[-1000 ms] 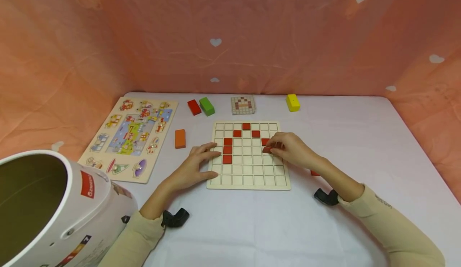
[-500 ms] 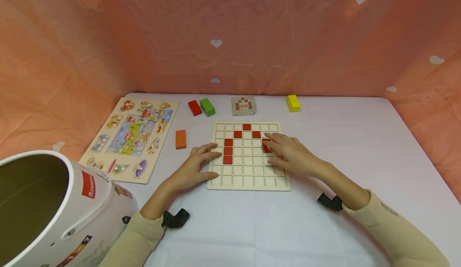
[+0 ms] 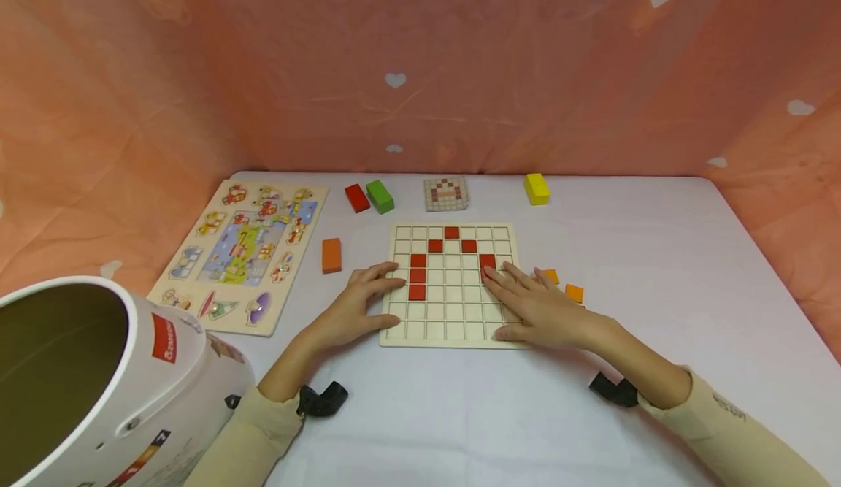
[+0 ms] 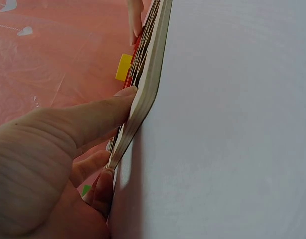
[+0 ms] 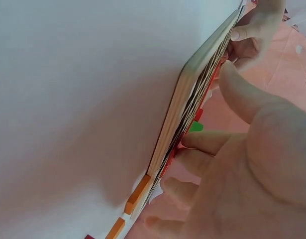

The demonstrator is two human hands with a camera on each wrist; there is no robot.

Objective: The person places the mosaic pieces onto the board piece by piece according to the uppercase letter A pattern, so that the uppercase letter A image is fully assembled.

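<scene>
A pale grid board [image 3: 453, 330] lay flat on the white-covered worktop [image 3: 460, 414], at the middle of the head view. Red tiles [image 3: 417, 276] in its cells formed a peak with a column down each side, the right column partly hidden by fingertips. The left hand [image 3: 348, 308] rested at the board's left edge, its grip spread, fingertips and thumb touching the rim. The right hand [image 3: 548, 312] lay over the board's right side, its grip spread too, fingers nearly straight with one tip at the right column. Just beyond it, toward the right, sat small orange tiles [image 3: 574, 293]. Above the board in the frame stood a patterned card [image 3: 447, 193], with a green block [image 3: 379, 196] and a red block [image 3: 358, 198] to its left and a yellow block [image 3: 536, 189] to its right. An orange block [image 3: 331, 255] lay left of the board, near a picture puzzle [image 3: 279, 298]; a white bucket [image 3: 217, 381] filled the lower left.
</scene>
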